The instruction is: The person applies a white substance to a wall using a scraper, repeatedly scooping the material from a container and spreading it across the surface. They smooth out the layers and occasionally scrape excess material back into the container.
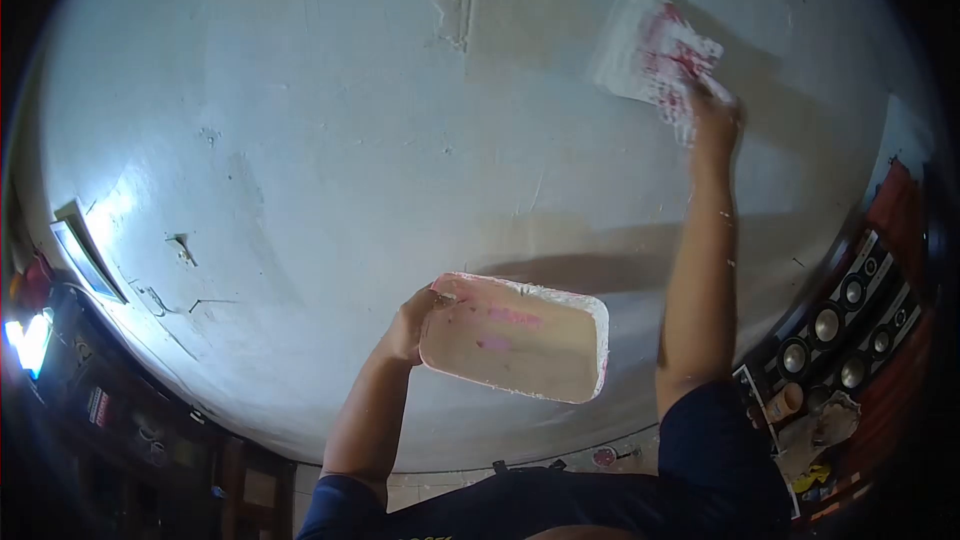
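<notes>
Raised at the upper right, my right hand is closed on a wide spreader smeared with white paste and red patches. The spreader lies against the pale wall, or very near it. Lower down, my left hand grips the left end of a rectangular tray. White paste coats the tray's rim, thickest at its right end, and pink stains mark the inside. Its fingers are partly hidden by the tray.
Speakers stand at the lower right, near a clay-coloured cup. A lit lamp and a framed panel are at the left. Dark wooden furniture stands at the lower left.
</notes>
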Available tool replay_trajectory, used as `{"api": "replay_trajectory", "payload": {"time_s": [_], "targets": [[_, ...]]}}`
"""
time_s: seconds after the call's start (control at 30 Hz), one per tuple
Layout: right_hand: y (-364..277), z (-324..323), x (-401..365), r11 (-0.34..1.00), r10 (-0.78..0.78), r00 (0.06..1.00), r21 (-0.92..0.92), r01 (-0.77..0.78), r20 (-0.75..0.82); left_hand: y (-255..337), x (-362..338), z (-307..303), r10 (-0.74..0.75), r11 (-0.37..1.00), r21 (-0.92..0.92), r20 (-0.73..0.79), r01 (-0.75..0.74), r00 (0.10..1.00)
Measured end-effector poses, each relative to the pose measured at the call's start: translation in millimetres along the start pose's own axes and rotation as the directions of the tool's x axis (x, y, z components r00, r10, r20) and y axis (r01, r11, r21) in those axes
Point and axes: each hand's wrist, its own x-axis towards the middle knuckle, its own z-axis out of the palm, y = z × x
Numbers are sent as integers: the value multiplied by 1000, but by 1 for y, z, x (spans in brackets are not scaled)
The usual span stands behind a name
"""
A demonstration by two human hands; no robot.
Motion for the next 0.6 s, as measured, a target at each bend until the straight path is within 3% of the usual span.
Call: {"api": "replay_trajectory", "payload": {"time_s": [0.03, 0.07, 0.13, 0.17, 0.2, 0.23, 0.27, 0.3, 0.33, 0.4, 0.43, 0.5, 0.53, 0.57, 0.6], "targets": [[-1, -27, 1, 997, 56, 994, 61, -50, -94, 0, -3, 2, 8, 1000, -2, -2, -8, 1000], [-7, -46, 1, 988, 115, 977, 125, -93, -182, 0, -6, 4, 81, 989, 119, 24, -84, 996], [-18, -61, 3, 979, -3, 974, 196, 48, -225, 0, -10, 8, 210, 909, 346, 101, -232, 972], [-40, -41, -2, 968, -16, 980, 244, 65, -198, -2, -10, 8, 217, 908, 343, 103, -239, 971], [-61, -12, -8, 965, 36, 984, 262, 12, -176, -5, -10, 7, 298, 799, 511, 122, -317, 947], [-67, 15, -9, 947, -31, 999, 319, 38, -29, -7, -10, 6, 368, 655, 657, 156, -374, 917], [-68, 47, -13, 868, -61, 995, 497, 12, 82, -5, -9, 9, 361, 655, 657, 162, -373, 918], [-78, 75, -17, 973, -130, 976, 211, 91, 178, -2, -8, 14, 234, 881, 417, 28, -224, 972], [-87, 99, -20, 977, -160, 945, -89, 193, 286, 0, -5, 17, 61, 991, 119, -59, -54, 996], [-91, 139, -24, 911, -328, 898, -154, 383, 294, 1, -3, 14, 89, 983, 163, -3, -87, 996], [-71, 140, -9, 910, -327, 902, -164, 381, 282, 0, -3, 11, 126, 971, 197, 44, -132, 991], [-17, 130, 25, 871, -287, 955, -396, 292, 75, -12, 6, -8, 102, 982, 155, 67, -111, 993], [-37, 91, 29, 910, -137, 974, -364, 196, 183, -17, 9, -13, 86, 990, 106, 77, -93, 993], [23, 52, 61, 774, -390, 919, -522, 359, 53, -17, 8, -12, 83, 991, 103, 78, -91, 993], [46, 0, 87, 915, -233, 972, -338, 221, 6, -17, 6, -10, 130, 981, 132, 93, -142, 987]]}}
